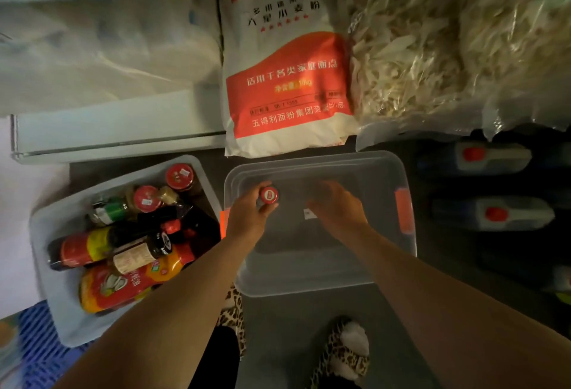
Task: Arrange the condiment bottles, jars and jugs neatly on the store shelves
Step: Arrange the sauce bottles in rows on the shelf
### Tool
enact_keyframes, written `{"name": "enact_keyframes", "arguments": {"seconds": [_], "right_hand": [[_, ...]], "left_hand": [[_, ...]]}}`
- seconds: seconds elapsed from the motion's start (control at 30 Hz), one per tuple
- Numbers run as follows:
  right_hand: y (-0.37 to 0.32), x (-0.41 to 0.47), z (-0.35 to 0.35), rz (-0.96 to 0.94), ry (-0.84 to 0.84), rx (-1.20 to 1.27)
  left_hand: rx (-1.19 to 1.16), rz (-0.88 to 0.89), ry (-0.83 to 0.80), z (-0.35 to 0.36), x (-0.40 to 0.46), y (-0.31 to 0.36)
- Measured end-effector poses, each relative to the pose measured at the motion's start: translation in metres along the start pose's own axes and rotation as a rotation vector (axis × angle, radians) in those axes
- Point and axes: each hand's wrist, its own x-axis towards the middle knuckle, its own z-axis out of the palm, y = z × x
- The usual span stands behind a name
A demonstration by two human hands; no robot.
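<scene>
Hands (250, 212) — left grips red-capped bottle (268, 195).

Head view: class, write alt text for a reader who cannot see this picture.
Seen from above, a person's left hand grips a red-capped bottle over a clear plastic bin, while the right hand reaches in, blurred. A grey tub of condiment bottles sits left; a flour sack leans behind.

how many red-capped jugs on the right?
2 clear: upper jug and lower jug, both lying on the dark floor right of the clear bin. More may sit below, too dark to tell.
</scene>
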Motion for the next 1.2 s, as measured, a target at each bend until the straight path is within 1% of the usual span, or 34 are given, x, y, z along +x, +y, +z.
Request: {"name": "enact_keyframes", "arguments": {"seconds": [0.17,0.27,0.37,0.53,0.63,0.7,0.77,0.9,1.03,1.1,1.2], "right_hand": [[0.001,-0.022,-0.012,0.03,0.002,0.107],[-0.004,-0.047,-0.025,-0.01,-0.035,0.127],[-0.018,-0.083,-0.045,-0.056,-0.091,0.097],[-0.054,-0.16,-0.085,-0.155,-0.166,0.076],[-0.078,-0.216,-0.118,-0.239,-0.195,0.207],[-0.099,-0.256,-0.147,-0.288,-0.215,0.34],[-0.124,-0.295,-0.181,-0.359,-0.228,0.48],[-0.19,-0.367,-0.25,-0.577,-0.237,0.593],[-0.26,-0.427,-0.302,-0.678,-0.169,0.685],[-0.291,-0.453,-0.32,-0.754,-0.168,0.713],[-0.338,-0.485,-0.338,-0.863,-0.132,0.706]], "left_hand": [[0.025,-0.063,-0.028,-0.019,-0.005,0.005],[-0.053,-0.071,-0.055,-0.035,-0.022,0.025],[-0.14,-0.059,-0.103,-0.062,-0.054,0.057],[-0.281,0.006,-0.082,-0.13,-0.129,0.138],[-0.457,0.116,-0.029,-0.179,-0.18,0.208],[-0.564,0.199,0.006,-0.216,-0.213,0.259],[-0.596,0.28,0.037,-0.256,-0.246,0.31],[-0.566,0.4,0.169,-0.334,-0.319,0.401],[-0.506,0.556,0.269,-0.413,-0.38,0.465],[-0.465,0.624,0.251,-0.451,-0.403,0.484],[-0.328,0.698,0.125,-0.507,-0.437,0.498]]}}
